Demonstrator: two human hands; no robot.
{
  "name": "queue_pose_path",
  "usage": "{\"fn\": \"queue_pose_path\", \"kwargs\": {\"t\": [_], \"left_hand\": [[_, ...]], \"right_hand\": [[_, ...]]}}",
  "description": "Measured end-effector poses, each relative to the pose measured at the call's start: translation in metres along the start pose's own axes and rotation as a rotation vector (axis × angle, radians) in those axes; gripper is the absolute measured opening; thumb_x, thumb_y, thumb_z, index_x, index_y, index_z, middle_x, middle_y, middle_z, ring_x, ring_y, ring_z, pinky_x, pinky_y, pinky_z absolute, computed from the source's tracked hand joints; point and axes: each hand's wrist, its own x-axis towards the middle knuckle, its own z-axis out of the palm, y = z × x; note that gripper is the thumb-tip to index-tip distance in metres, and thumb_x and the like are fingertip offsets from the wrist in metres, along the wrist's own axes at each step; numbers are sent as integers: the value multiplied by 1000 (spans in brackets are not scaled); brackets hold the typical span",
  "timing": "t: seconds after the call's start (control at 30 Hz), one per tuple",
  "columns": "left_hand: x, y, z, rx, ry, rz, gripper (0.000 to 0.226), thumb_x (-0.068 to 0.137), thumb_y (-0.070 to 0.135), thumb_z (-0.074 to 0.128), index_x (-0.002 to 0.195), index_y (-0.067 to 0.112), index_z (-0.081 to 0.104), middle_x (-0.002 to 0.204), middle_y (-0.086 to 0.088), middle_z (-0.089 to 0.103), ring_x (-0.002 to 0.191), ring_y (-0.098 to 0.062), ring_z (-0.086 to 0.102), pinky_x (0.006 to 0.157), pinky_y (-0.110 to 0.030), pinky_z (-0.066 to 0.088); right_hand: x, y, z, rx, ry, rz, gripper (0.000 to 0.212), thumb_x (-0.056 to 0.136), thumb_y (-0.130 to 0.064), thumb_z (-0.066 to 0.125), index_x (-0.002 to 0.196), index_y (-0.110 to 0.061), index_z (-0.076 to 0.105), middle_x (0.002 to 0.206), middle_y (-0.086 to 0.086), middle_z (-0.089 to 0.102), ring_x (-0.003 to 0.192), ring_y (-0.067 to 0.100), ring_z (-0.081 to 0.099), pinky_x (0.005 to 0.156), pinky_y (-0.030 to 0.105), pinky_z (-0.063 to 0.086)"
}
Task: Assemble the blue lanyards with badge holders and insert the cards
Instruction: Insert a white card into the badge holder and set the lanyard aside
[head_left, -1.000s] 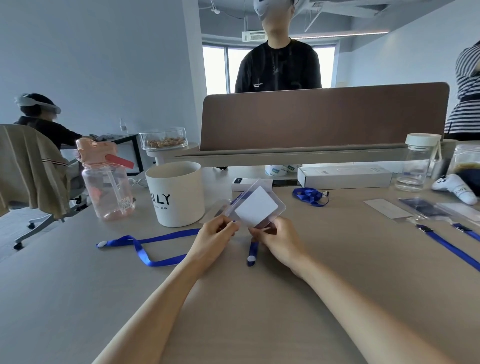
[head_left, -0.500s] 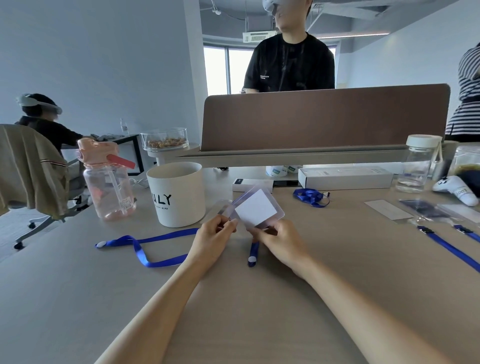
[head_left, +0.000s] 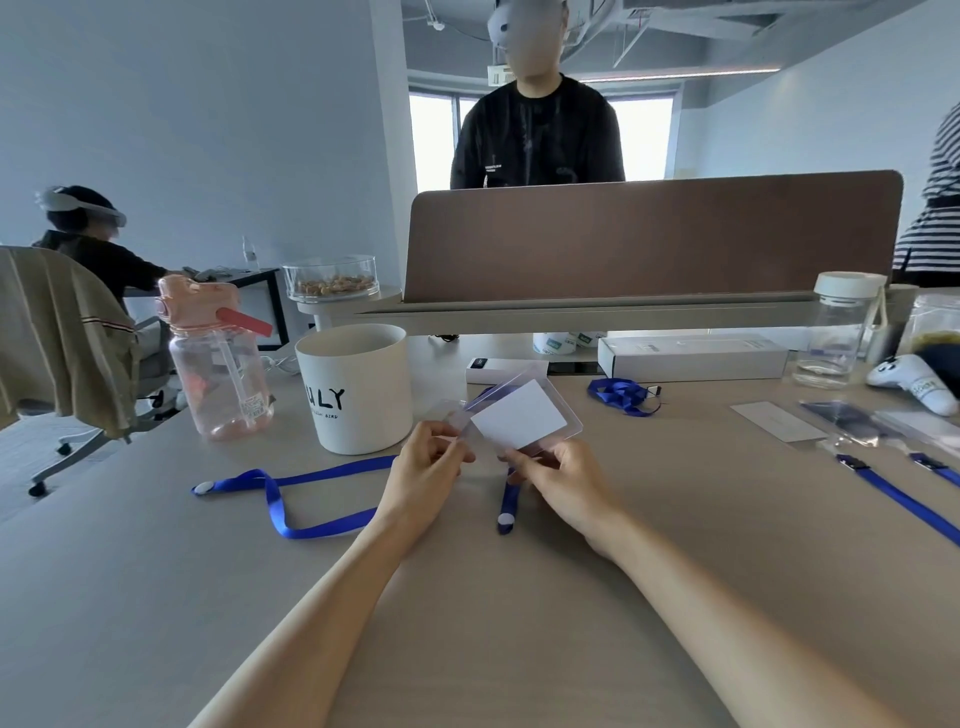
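Both hands hold a clear badge holder (head_left: 563, 402) above the table, tilted up to the right. A white card (head_left: 519, 421) shows inside it. My left hand (head_left: 428, 467) pinches the holder's left end. My right hand (head_left: 561, 480) pinches its lower edge. A blue lanyard (head_left: 291, 496) lies looped on the table to the left and runs under my hands; its other end (head_left: 506, 512) hangs below my right hand. Another bunched blue lanyard (head_left: 621, 395) lies further back. More lanyards (head_left: 898, 499) and holders (head_left: 852, 423) lie at the right.
A white cup (head_left: 358, 387) marked "ULY" and a pink water bottle (head_left: 218, 364) stand at the left. White boxes (head_left: 691, 356), a clear jar (head_left: 839, 332) and a white controller (head_left: 914, 382) sit behind, before a brown desk divider (head_left: 649, 234). People stand beyond.
The holder has tilted a little flatter in my hands, with the card sitting deeper to the right. The person behind the divider has shifted.
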Motion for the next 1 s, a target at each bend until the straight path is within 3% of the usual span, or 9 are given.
{"fn": "queue_pose_path", "kwargs": {"t": [0.1, 0.23, 0.3, 0.4, 0.53, 0.67, 0.83, 1.0], "left_hand": [[2, -3, 0, 52, -1, 1, 28, 89, 35, 62, 111, 27, 48, 88, 6, 71, 89, -13, 62, 86, -33, 46], [4, -5, 0, 92, -4, -7, 31, 88, 28, 63, 114, 30, 45, 92, 5, 70, 99, -18, 61, 93, -35, 45], [3, -5, 1, 111, -12, 14, 30, 90, 27, 62, 116, 28, 46, 89, 8, 71, 100, -17, 61, 94, -33, 44], [-1, -2, 2, 152, -40, 63, 28, 95, 25, 57, 120, 25, 45, 88, 12, 72, 95, -12, 62, 86, -26, 44], [-1, -2, 3, 150, -45, 65, 32, 95, 26, 57, 123, 24, 42, 88, 12, 72, 90, -9, 62, 86, -25, 42], [-1, -1, 4, 164, -61, 50, 35, 95, 29, 56, 125, 25, 39, 86, 13, 71, 101, -12, 59, 90, -28, 38], [-4, 2, 4, 170, -99, 41, 34, 96, 28, 56, 125, 24, 39, 87, 10, 72, 96, -3, 58, 79, -19, 35], [-6, 2, 5, 180, -110, 44, 31, 96, 26, 55, 124, 23, 42, 88, 5, 72, 80, 5, 60, 67, -7, 40]], "right_hand": [[0, 0, 0, 1, -1, -1, 11, 91, -27, 66, 91, -19, 74, 84, -3, 76, 77, 4, 69, 75, 18, 49], [0, -2, 0, 41, 49, -5, 1, 91, -23, 65, 91, -24, 65, 90, -2, 74, 84, 10, 69, 71, 20, 49], [0, -4, -1, 60, 121, 19, 6, 90, -27, 66, 92, -24, 61, 92, 7, 73, 86, 17, 68, 69, 22, 47], [1, -5, -3, 98, 234, 37, 18, 88, -30, 67, 96, -17, 60, 92, 12, 70, 75, 14, 61, 62, 19, 43], [4, 0, -7, 164, 331, 28, 46, 88, -25, 67, 128, -22, 47, 90, 0, 65, 82, 8, 61, 67, 18, 42], [9, 9, -12, 36, 402, 120, 57, 87, -26, 65, 138, -23, 40, 111, -1, 60, 98, 15, 58, 80, 26, 41], [10, 12, -12, -293, 398, 53, 41, 87, -20, 61, 126, -25, 52, 128, 3, 47, 126, 20, 40, 104, 40, 37], [5, 9, 0, -484, 210, -271, 16, 87, -16, 62, 98, -26, 68, 108, -6, 60, 109, 15, 52, 95, 40, 43]]}}
